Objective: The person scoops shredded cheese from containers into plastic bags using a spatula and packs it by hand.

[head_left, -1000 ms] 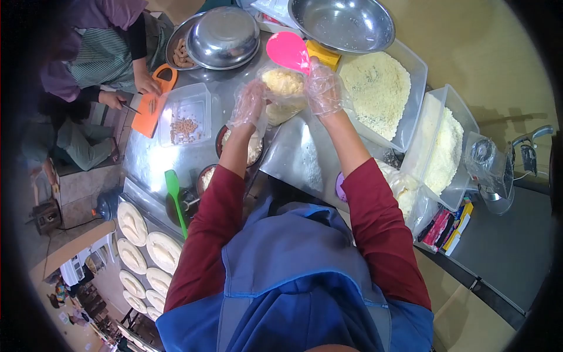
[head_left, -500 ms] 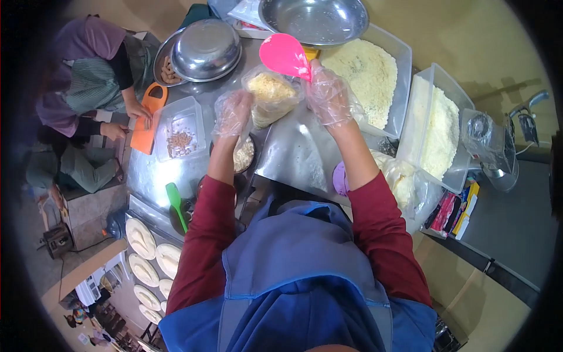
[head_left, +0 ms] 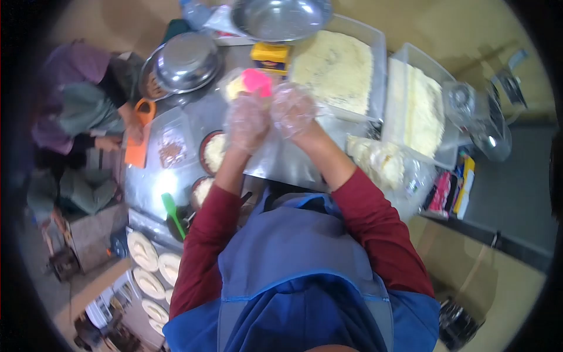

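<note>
My left hand point(head_left: 247, 122), in a clear plastic glove, grips a clear plastic bag point(head_left: 234, 87) with pale yellow crumbs inside. My right hand point(head_left: 293, 110), gloved the same way, is closed round the handle end of a pink scoop point(head_left: 257, 82). The scoop's blade lies at the bag's mouth, and motion blur hides whether it is inside. Both hands are close together above the metal table point(head_left: 275, 155). Below my left hand are a bowl of white shreds point(head_left: 214, 154) and a second bowl point(head_left: 202, 190), partly behind my sleeve.
Two bins of pale shreds, one upright point(head_left: 334, 70) and one beside it point(head_left: 419, 111), stand right. A yellow box point(head_left: 271, 57) and steel basin point(head_left: 281, 20) are behind. At left, a person's hand point(head_left: 135, 129) works over an orange board point(head_left: 136, 149). A green spatula point(head_left: 173, 214) lies near.
The scoop has swung down and left from its raised position to the bag. My right hand has moved left, towards my left hand. The view has shifted, and the yellow box shows more fully.
</note>
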Tool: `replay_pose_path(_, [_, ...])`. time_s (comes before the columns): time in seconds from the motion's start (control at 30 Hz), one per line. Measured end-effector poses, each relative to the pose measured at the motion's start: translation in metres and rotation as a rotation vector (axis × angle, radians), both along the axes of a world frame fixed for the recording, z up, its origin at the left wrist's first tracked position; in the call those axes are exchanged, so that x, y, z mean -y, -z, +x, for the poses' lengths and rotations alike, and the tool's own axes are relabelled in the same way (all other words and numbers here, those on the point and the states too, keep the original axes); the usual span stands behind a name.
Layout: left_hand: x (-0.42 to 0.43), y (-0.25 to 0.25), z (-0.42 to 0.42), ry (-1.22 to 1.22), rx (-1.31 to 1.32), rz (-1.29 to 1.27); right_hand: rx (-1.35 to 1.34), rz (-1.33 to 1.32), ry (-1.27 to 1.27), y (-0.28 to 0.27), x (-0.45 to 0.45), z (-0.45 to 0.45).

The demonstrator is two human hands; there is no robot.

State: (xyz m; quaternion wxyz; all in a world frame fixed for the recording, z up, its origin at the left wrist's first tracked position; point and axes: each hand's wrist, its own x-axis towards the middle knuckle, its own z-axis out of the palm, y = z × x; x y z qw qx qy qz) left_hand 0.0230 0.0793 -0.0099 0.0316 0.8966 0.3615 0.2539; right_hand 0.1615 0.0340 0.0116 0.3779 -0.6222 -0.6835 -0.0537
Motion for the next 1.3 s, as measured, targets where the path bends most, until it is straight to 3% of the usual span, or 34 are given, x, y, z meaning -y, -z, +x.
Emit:
replay_pose_path(0.03, [-0.008, 0.015, -0.007, 0.029, 0.048, 0.216, 0.055, 0.09, -0.035, 0.006, 0.004, 0.002])
replay_pose_path(0.1, [-0.025, 0.023, -0.014, -0.003, 0.132, 0.291, 0.006, -0.067, 0.0, 0.007, 0.0, -0.001])
replay_pose_path(0.2, [-0.031, 0.013, -0.022, -0.098, -0.001, 0.129, 0.158, -0.193, 0.091, -0.017, 0.01, 0.004])
replay_pose_path(0.27, [-0.033, -0.013, -0.018, -0.218, -0.255, -0.171, 0.149, -0.146, 0.121, -0.011, 0.015, 0.005])
replay_pose_path(0.3, [-0.033, -0.023, -0.018, -0.192, -0.259, -0.165, 0.143, -0.099, 0.12, -0.009, 0.016, 0.006])
replay_pose_path(0.43, [-0.034, -0.046, -0.005, -0.123, -0.09, -0.05, -0.11, -0.129, 0.058, -0.023, 0.035, 0.016])
replay_pose_path(0.5, [-0.035, -0.046, 0.001, -0.007, 0.225, -0.333, -0.014, -0.14, 0.022, -0.033, 0.054, 0.022])
replay_pose_path(0.6, [-0.031, -0.062, 0.013, 0.03, 0.194, -0.299, -0.188, -0.286, 0.103, -0.053, 0.084, 0.039])
replay_pose_path(0.67, [-0.031, -0.068, 0.015, 0.036, 0.216, -0.338, 0.075, 0.087, 0.188, -0.031, 0.11, 0.061])
replay_pose_path(0.7, [-0.033, -0.069, 0.013, 0.08, 0.206, -0.263, 0.076, 0.082, 0.186, -0.042, 0.128, 0.073])
replay_pose_path(0.8, [-0.015, -0.075, 0.015, 0.12, 0.221, -0.228, -0.102, -0.356, 0.436, -0.118, 0.187, 0.114])
replay_pose_path(0.87, [0.013, -0.082, 0.023, 0.124, 0.237, -0.269, -0.085, -0.41, 0.631, -0.141, 0.222, 0.136])
replay_pose_path(0.93, [0.044, -0.082, 0.037, 0.138, 0.17, -0.501, -0.015, -0.451, 0.755, -0.145, 0.255, 0.159])
replay_pose_path(1.03, [0.093, -0.07, 0.069, 0.284, 0.136, -0.602, 0.095, -0.535, 0.904, -0.123, 0.291, 0.209])
replay_pose_path(1.13, [0.137, -0.071, 0.109, 0.344, 0.091, -0.791, 0.037, -0.603, 1.028, -0.094, 0.298, 0.257])
replay_pose_path(1.17, [0.152, -0.077, 0.123, 0.307, 0.091, -0.871, 0.025, -0.596, 1.02, -0.067, 0.301, 0.281])
replay_pose_path(1.23, [0.175, -0.079, 0.147, 0.254, 0.086, -0.944, 0.366, -0.44, 0.853, -0.006, 0.305, 0.329])
replay_pose_path(1.3, [0.189, -0.06, 0.167, 0.235, 0.126, -1.143, 0.419, -0.52, 0.828, 0.014, 0.297, 0.345])
